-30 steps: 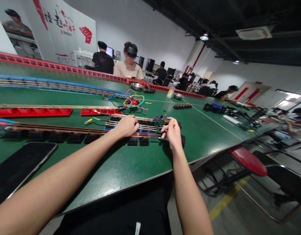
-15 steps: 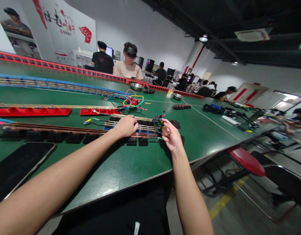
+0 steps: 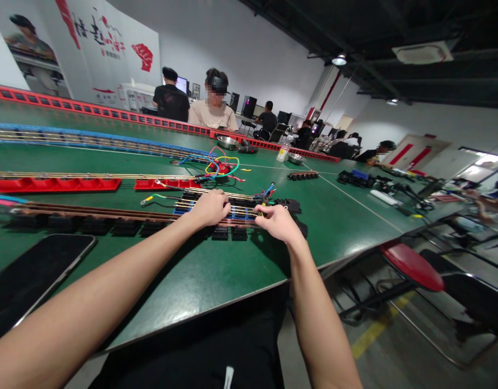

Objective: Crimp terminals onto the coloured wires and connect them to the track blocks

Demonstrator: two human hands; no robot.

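The left hand (image 3: pixel 210 208) sits curled on top of the copper rails (image 3: pixel 111 214), its fingers (image 3: pixel 224 204) bent down and together, pressing on the rails where they cross the blue clip block (image 3: pixel 236 212). Whether they pinch anything beneath I cannot tell. The right hand (image 3: pixel 276 221) lies just beside it, knuckles up, its fingers (image 3: pixel 260 210) drawn close and touching the rail ends next to a small yellow piece (image 3: pixel 263 206); the grip itself is hidden under the hand. Just beyond the hands a short bunch of red and blue wire ends (image 3: pixel 267 191) sticks up from the black connector (image 3: pixel 288 205).

The rails run away to the left across the green surface (image 3: pixel 200 270), seated in a row of black holders (image 3: pixel 87 226); two more of these sit right under the hands. Behind lies a red strip (image 3: pixel 56 185) with its own thin rods, and farther back a tangle of coloured wires (image 3: pixel 219 165).

The near edge of the surface cuts diagonally close below the right wrist, with a red stool (image 3: pixel 411 265) standing just off it. A dark phone (image 3: pixel 34 275) lies flat at the near left, well apart from the hands. Between the forearms and the edge there is bare green room. Across the surface a person in a beige shirt (image 3: pixel 212 113) sits beside a steel bowl (image 3: pixel 227 142).
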